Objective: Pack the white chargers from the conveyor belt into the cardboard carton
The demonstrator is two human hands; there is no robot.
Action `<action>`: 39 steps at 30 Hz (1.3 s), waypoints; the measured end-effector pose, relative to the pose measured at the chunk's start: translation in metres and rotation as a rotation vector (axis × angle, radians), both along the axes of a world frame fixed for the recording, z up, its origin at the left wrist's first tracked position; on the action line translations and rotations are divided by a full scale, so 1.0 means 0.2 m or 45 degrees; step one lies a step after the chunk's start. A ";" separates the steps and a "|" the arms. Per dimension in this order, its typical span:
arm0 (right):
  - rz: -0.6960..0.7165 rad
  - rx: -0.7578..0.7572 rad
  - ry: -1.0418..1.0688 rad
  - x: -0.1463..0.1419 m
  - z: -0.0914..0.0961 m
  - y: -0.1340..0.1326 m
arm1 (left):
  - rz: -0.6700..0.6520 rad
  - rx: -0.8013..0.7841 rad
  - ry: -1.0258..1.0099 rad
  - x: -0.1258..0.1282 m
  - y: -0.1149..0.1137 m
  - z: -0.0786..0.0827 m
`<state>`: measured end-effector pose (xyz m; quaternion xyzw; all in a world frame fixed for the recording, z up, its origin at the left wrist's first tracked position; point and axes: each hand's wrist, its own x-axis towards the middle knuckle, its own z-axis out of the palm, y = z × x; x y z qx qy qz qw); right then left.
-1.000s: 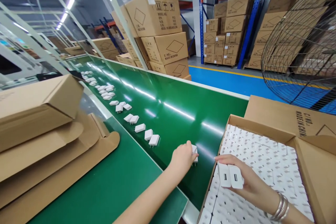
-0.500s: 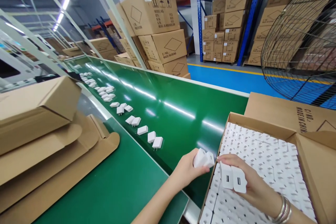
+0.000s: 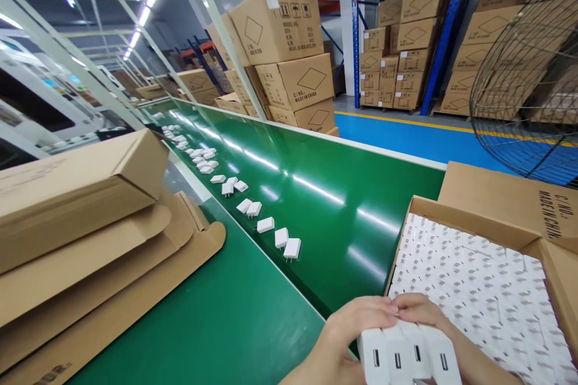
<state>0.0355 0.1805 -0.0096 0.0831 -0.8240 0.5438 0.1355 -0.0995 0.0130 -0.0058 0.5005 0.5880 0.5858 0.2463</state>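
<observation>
White, round-cornered adapters point(image 3: 406, 346) in row, pinched by curled fingers point(image 3: 372, 314) of left hand point(image 3: 341, 331), right hand point(image 3: 442, 322).

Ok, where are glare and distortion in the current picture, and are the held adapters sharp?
Head view: bright streaks on the green belt; head view: a white post and blue rack post slant opposite ways, probably lens distortion; head view: held adapters look fairly sharp.

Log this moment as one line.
left hand, right hand: together holding four white chargers | green belt: loose chargers | open carton: packed chargers
</observation>
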 end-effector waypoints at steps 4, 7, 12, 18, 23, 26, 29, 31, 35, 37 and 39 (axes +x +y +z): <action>-0.071 -0.074 -0.026 0.00 -0.10 0.00 | 0.000 -0.020 -0.006 0.01 0.00 0.03; -0.164 -0.166 0.002 -0.02 -0.25 -0.01 | 0.004 -0.059 -0.027 0.03 0.00 0.04; -0.139 -0.200 -0.117 -0.04 -0.18 0.06 | 0.007 -0.050 -0.031 0.04 0.02 0.08; -0.231 0.455 -0.494 0.15 0.27 0.48 | -0.069 -0.743 -0.238 -0.06 0.32 0.25; -0.578 1.105 -0.794 0.18 0.22 0.91 | -0.281 -0.928 -0.022 -0.08 0.82 0.28; -0.635 1.290 -0.814 0.16 0.16 1.06 | -0.100 -0.766 0.660 -0.01 1.09 0.23; -0.678 1.453 -0.773 0.17 0.13 1.12 | -0.033 -0.676 0.967 0.07 1.26 0.19; -0.705 1.553 -0.743 0.19 0.11 1.14 | -0.047 -0.627 1.048 0.11 1.34 0.16; -0.726 1.672 -0.665 0.27 0.06 1.18 | -0.128 -0.556 1.209 0.15 1.42 0.09; -0.727 1.681 -0.629 0.30 0.02 1.20 | -0.171 -0.567 1.256 0.16 1.45 0.06; -0.731 1.671 -0.609 0.32 -0.02 1.21 | -0.200 -0.604 1.267 0.17 1.47 0.04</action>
